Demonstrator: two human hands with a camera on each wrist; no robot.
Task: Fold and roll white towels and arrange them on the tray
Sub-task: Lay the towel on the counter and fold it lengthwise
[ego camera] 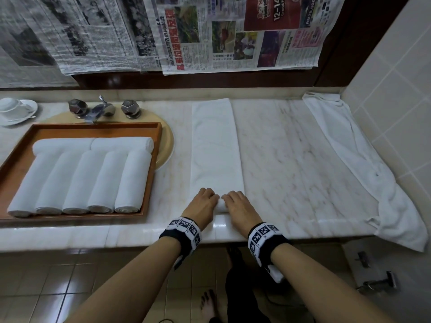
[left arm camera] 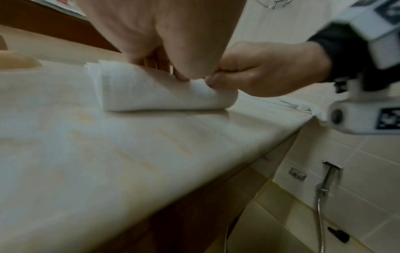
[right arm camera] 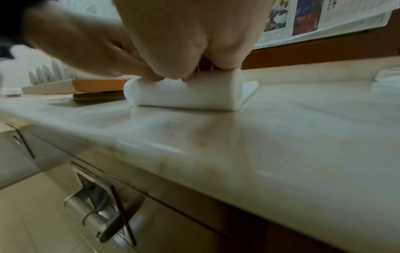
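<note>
pale veined marble bench (ego camera: 291, 159) runs wall to wall, newspaper sheets (ego camera: 210, 31) hanging over the dark panel behind it. a loose crumpled white towel (ego camera: 349, 155) lies along the bench's right end by the tiled wall and droops over the front edge, not folded yet. at left a rectangular brown wooden tray (ego camera: 14, 164) sits over a round beige basin (ego camera: 166, 141), under metal taps (ego camera: 102, 108). the tray holds seven rolled white towels (ego camera: 93, 178): five side by side lengthwise, two end to end across the back. a white cup and saucer (ego camera: 16, 110) stand at far left.

mid-bench, between tray and loose towel, lies a long folded white towel strip (ego camera: 214, 145), flat, running away from the person. its near end is curled into a short fat roll (left arm camera: 155, 92) just in from the front edge.

left hand (ego camera: 203, 203) and right hand (ego camera: 238, 206) sit side by side on that roll, each grip closed on it with fingers curled over the top and thumbs (left arm camera: 184, 68) at the near side, nearly touching.

progress guess: well along. seven rolls placed, eighth barely started, most of the strip is flat. left: finish rolling, set it on the tray, then fold and roll the loose towel. the tray's bare floor shows mostly at its left.
</note>
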